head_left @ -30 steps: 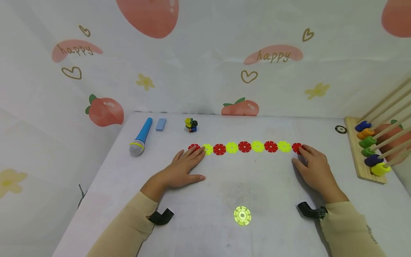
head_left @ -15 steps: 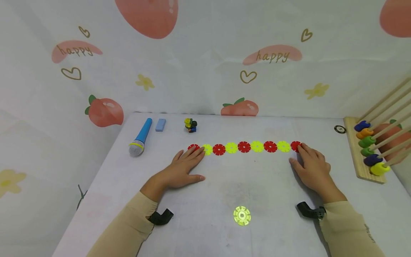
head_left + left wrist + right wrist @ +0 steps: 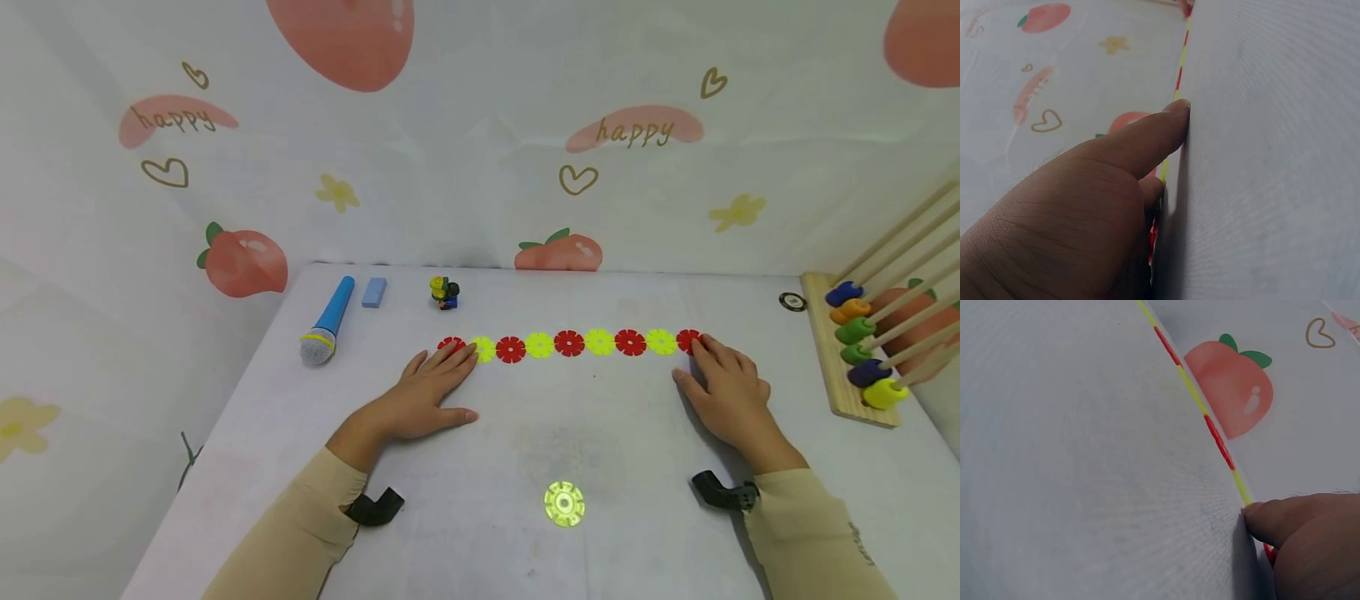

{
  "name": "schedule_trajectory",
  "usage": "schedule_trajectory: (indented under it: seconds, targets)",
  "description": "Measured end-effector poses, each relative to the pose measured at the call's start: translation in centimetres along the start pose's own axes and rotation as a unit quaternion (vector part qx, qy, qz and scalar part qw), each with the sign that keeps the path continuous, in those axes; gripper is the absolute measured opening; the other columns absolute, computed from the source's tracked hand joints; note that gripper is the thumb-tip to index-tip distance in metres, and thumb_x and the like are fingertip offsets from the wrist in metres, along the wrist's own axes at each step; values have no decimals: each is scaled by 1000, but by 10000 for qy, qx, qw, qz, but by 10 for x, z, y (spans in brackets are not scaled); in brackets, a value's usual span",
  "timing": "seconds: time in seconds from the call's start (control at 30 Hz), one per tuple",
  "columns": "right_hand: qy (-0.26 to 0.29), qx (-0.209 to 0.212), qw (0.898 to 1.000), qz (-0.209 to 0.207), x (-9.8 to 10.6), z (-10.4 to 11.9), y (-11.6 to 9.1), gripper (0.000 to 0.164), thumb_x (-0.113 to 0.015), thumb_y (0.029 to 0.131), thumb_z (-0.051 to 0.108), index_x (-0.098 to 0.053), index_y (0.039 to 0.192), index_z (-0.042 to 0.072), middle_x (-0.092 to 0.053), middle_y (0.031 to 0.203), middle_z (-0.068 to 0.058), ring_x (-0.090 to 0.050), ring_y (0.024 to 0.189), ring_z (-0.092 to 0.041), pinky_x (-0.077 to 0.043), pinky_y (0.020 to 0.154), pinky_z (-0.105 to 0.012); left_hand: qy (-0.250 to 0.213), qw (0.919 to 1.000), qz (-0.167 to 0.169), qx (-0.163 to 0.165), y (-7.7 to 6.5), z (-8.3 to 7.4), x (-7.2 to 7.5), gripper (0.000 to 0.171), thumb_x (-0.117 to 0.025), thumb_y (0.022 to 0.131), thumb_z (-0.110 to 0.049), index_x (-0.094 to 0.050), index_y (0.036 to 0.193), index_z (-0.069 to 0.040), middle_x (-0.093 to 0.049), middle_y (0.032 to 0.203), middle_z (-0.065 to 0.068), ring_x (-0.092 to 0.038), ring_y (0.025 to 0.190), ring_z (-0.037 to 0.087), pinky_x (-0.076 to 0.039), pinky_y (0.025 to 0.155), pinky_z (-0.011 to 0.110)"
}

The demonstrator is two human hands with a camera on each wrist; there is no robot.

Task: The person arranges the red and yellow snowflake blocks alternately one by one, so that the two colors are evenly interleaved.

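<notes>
Several flower-shaped plastic discs, red [image 3: 569, 343] and yellow [image 3: 600, 342] by turns, lie flat in a row across the white table. My left hand [image 3: 423, 404] rests palm down at the row's left end, fingers spread. Its fingertips partly cover the leftmost red disc [image 3: 452, 342] and touch the yellow disc [image 3: 485, 349] beside it. At the other end, the fingertips of my right hand [image 3: 731, 404] press the edge of the last red disc [image 3: 687, 340]. Both wrist views show the row edge-on, with each thumb near the table. A single yellow disc [image 3: 564, 503] lies nearer to me.
At the back left are a blue toy microphone [image 3: 328, 320], a light blue block [image 3: 374, 292] and a small toy figure [image 3: 445, 293]. On the right stand a wooden pegged bead rack [image 3: 832, 358] and a small black ring-shaped piece [image 3: 792, 302].
My right hand has slid slightly left with the end red disc, bringing it a little closer to its yellow neighbour. My left hand stays in place.
</notes>
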State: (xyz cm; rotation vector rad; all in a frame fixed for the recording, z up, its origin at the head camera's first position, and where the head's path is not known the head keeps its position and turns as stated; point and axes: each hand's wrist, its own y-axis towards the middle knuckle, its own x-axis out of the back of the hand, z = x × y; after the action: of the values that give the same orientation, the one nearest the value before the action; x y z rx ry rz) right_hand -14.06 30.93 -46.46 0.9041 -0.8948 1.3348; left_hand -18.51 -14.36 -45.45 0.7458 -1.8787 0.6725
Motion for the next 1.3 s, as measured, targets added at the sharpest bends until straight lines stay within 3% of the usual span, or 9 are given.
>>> schedule_trajectory:
  seconds: [0.33, 0.5, 0.6, 0.73, 0.8, 0.87, 1.0, 1.1, 1.3]
  targets:
    - [227, 93, 9994, -233, -2, 2, 1, 70, -54, 95, 40, -29, 149, 2, -19, 151, -24, -13, 132, -52, -18, 86, -72, 91, 9999, 12, 51, -1, 3, -2, 89, -48, 85, -69, -15, 155, -25, -5, 159, -10, 2, 144, 21, 2, 110, 55]
    - [1550, 413, 9842, -755, 7, 17, -3, 59, -59, 95, 33, -38, 147, 16, -35, 146, -14, -29, 131, -39, -33, 93, -61, 9, 10000, 41, 19, -1, 1, -1, 89, -50, 85, -68, -15, 155, -24, -6, 159, -8, 1, 144, 22, 2, 109, 56]
    - [3103, 946, 9459, -120, 17, 32, -10, 47, -55, 98, 24, -44, 143, 19, -48, 135, -10, -45, 119, -33, -46, 88, -42, -1, 10000, 37, -2, -2, 1, -1, 88, -50, 86, -67, -15, 155, -24, -6, 159, -8, 1, 144, 22, 3, 109, 55]
    - [4631, 1874, 8523, 1548, 23, 53, -20, 41, -46, 99, 3, -45, 139, 8, -52, 126, -22, -52, 110, -38, -49, 86, -36, 34, 10000, 7, -24, -1, 1, -2, 87, -49, 86, -67, -15, 155, -26, -6, 159, -9, 2, 144, 21, 3, 110, 54]
    - [4781, 2245, 8185, 2260, 21, 65, -25, 43, -47, 96, -4, -44, 138, 3, -51, 126, -24, -51, 110, -38, -48, 87, -38, 34, 10000, 3, -22, 0, 1, -2, 87, -49, 86, -67, -15, 155, -26, -6, 159, -9, 2, 144, 21, 3, 110, 54]
    - [4649, 2525, 7990, 2859, 14, 78, -32, 46, -52, 93, -3, -45, 138, 3, -51, 126, -24, -50, 111, -38, -47, 89, -39, 34, 10000, 14, -14, 0, 1, -2, 87, -49, 86, -67, -14, 155, -26, -6, 159, -9, 2, 144, 21, 3, 110, 54]
    - [3812, 2976, 7899, 3771, -3, 105, -47, 53, -69, 88, 11, -48, 137, 11, -53, 130, -9, -49, 116, -29, -42, 94, -38, 40, 10000, 31, -7, 1, 0, -2, 88, -49, 86, -67, -14, 155, -25, -6, 160, -8, 2, 144, 21, 3, 110, 54]
    - [3086, 3345, 7948, 4015, -13, 120, -58, 55, -76, 84, 22, -52, 134, 20, -52, 131, 3, -44, 119, -18, -38, 98, -32, 48, 10000, 21, -20, 1, 0, -2, 88, -49, 86, -68, -14, 155, -25, -6, 160, -8, 2, 144, 21, 3, 110, 54]
    - [2037, 3449, 8438, 3571, -20, 137, -71, 41, -75, 83, 13, -60, 117, 31, -48, 116, 15, -41, 113, -8, -42, 90, -25, 96, 10000, 5, 9, 0, 1, -2, 88, -48, 86, -68, -14, 155, -25, -5, 159, -10, 2, 144, 20, 4, 110, 53]
